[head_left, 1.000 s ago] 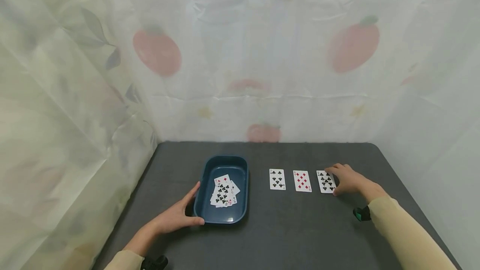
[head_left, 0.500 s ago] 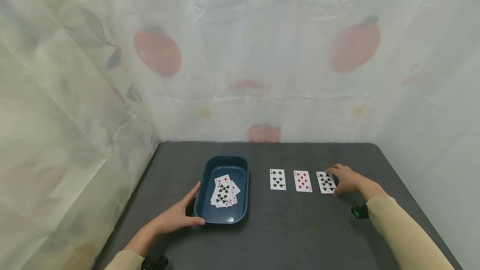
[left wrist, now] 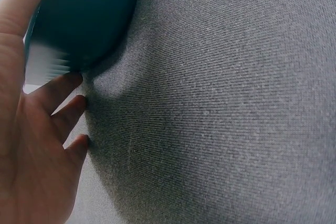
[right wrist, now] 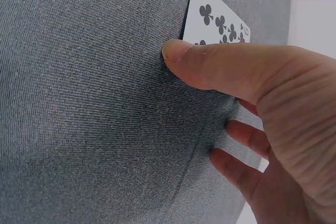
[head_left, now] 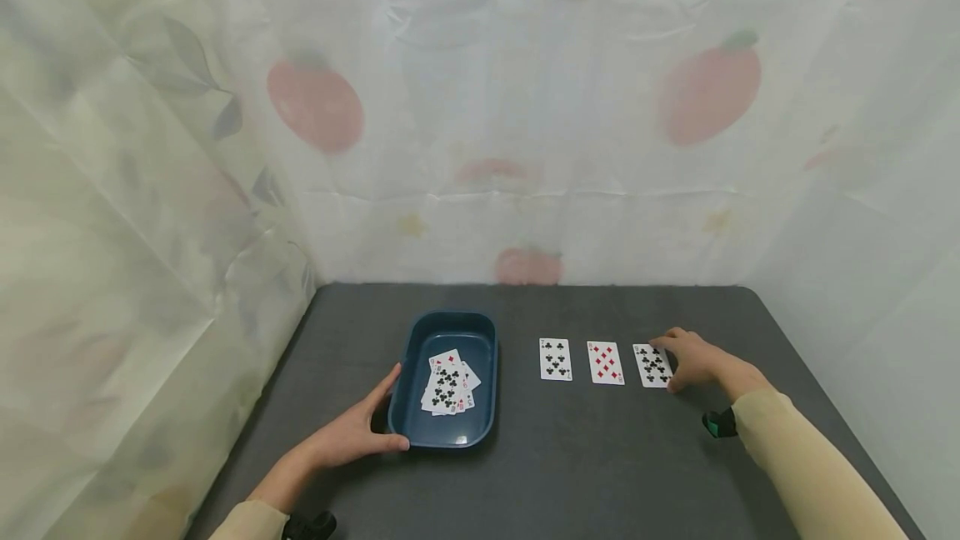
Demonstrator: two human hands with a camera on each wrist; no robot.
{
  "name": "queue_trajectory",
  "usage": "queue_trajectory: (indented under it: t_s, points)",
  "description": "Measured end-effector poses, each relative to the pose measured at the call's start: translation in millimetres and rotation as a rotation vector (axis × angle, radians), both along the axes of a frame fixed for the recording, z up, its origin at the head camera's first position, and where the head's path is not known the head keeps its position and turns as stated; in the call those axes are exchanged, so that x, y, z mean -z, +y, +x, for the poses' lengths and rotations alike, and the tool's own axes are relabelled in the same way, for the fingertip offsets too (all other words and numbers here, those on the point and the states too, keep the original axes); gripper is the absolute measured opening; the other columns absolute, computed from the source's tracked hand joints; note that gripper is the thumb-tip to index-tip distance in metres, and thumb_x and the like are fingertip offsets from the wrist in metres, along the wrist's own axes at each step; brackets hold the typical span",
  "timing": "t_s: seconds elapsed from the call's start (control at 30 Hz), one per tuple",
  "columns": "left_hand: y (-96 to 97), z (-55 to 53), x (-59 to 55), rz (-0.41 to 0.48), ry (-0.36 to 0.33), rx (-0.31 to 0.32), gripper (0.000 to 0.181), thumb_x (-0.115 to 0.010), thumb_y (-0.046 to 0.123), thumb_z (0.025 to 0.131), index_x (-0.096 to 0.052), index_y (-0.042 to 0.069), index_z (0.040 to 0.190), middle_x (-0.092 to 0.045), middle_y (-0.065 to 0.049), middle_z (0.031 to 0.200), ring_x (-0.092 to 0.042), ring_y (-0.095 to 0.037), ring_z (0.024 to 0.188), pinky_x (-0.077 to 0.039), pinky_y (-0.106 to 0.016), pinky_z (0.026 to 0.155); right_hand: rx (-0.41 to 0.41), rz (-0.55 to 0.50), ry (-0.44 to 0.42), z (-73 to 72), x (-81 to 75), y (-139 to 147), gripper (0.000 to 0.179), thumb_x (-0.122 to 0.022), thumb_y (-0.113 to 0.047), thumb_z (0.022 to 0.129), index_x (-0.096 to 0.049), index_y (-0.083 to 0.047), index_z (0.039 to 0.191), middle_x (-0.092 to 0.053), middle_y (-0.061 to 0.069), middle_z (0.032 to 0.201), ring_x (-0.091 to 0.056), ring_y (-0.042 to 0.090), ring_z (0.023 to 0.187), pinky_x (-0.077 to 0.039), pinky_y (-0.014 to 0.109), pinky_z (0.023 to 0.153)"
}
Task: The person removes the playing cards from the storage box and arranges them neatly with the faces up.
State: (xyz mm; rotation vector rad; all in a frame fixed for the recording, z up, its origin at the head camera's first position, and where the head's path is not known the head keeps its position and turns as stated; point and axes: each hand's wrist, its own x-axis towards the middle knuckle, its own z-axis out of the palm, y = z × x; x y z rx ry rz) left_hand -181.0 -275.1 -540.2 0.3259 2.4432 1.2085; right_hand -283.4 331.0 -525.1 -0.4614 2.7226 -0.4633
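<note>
In the head view, my left hand point(head_left: 347, 436) rests against the left side of a dark blue tray point(head_left: 487, 407), thumb at its near corner and fingers spread along the wall. Several overlapping playing cards point(head_left: 447, 386) lie face up inside. To the right, my right hand point(head_left: 696, 361) pinches a clubs card point(head_left: 648, 365) flat on the table, thumb at its near edge and index finger at its far edge. The right wrist view shows the thumb point(right wrist: 181, 56) over part of this card. Beside it lie a diamonds card point(head_left: 605, 363) and another clubs card point(head_left: 555, 359), face up in a row.
The dark grey cloth-textured table point(head_left: 555, 465) ends at a white curtain point(head_left: 480, 107) with printed fruit behind it. More hanging sheet point(head_left: 135, 273) stands along the left. A strap with a dark device point(head_left: 722, 423) sits at the right wrist.
The clubs card at my right hand has shifted very slightly nearer to me, and the right sleeve slightly left. My left hand and the tray stay in place.
</note>
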Motion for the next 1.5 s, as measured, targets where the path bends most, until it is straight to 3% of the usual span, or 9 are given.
queue_trajectory:
  t_s: [1.5]
  points:
    - [-0.8,-1.4,0.8,-0.003,0.009,0.01,0.115,-0.085,0.035,0.085,-0.003,0.035,0.166,-0.028,-0.017,0.164,-0.029,-0.037,0.149,-0.023,-0.069,0.111,0.023,-0.023,-0.023,2.6,-3.0,-2.4,0.084,-0.087,-0.011,0.077,-0.048,0.003,0.149,-0.037,0.036,0.145,-0.035,0.058,0.132,-0.042,0.068,0.094]
